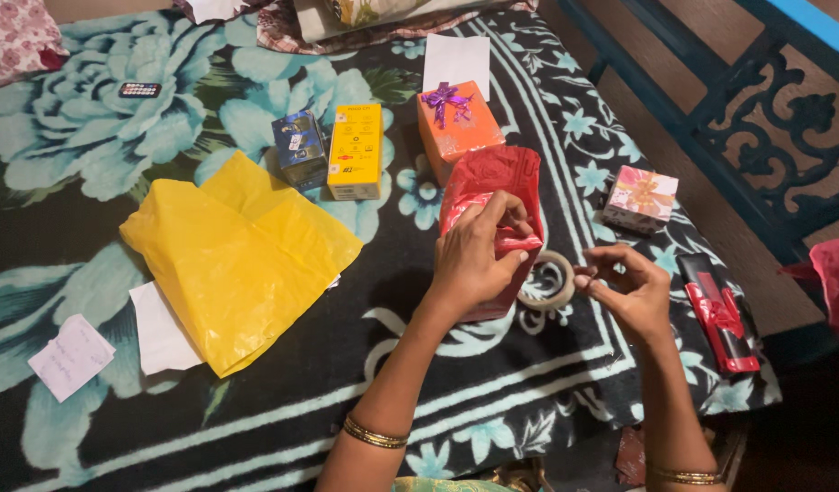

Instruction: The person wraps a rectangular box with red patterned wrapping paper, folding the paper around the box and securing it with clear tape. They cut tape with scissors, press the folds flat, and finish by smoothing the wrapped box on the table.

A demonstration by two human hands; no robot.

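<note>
Pressing the half-wrapped red-paper box [489, 214], left hand [474, 260] clenched its fold; right hand [624, 292] pinched tape from the clear roll [547, 281]. Sealing remained; yellow sheet [237, 260] unused, left.

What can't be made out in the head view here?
- Red wrapped box: its near end is hidden by the left hand.
- Tape roll: partly covered by both hands; whether a strip runs to the right hand is too fine to see.
- White sheets: mostly hidden under the yellow paper.
- Pink item: cut off by the right edge.
- Note: writing too small to read.
</note>
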